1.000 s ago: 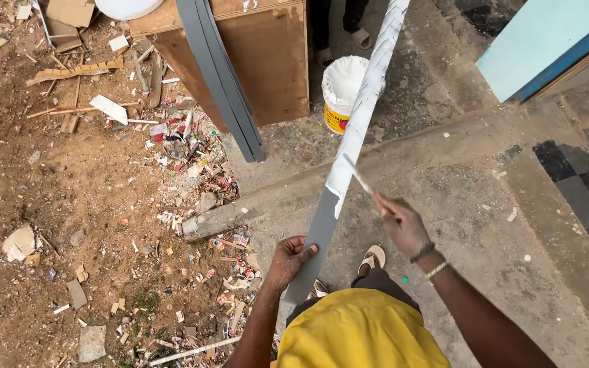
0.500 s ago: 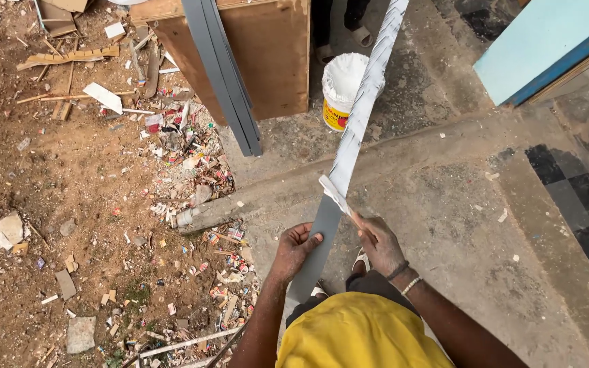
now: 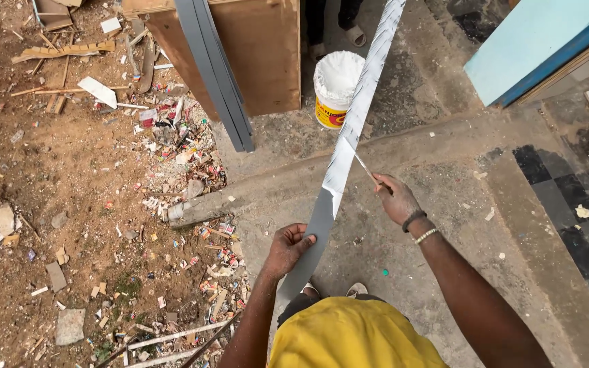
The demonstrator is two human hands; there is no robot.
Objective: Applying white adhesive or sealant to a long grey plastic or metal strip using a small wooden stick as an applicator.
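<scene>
Grey metal strip (image 3: 322, 218), long and flat, whitened along its upper length: I am gripping it with left hand (image 3: 288, 247); right hand (image 3: 395, 199) is pinching a thin brush (image 3: 364, 167) against it.

Our left hand (image 3: 288, 247) grips the bare grey lower end of a long strip (image 3: 349, 143), while our right hand (image 3: 398, 199) holds a thin blade (image 3: 364, 167) against its white-coated part. Beyond stands a paint bucket (image 3: 335, 88) on the concrete floor (image 3: 444, 157), beside a wooden cabinet (image 3: 253, 48).
</scene>
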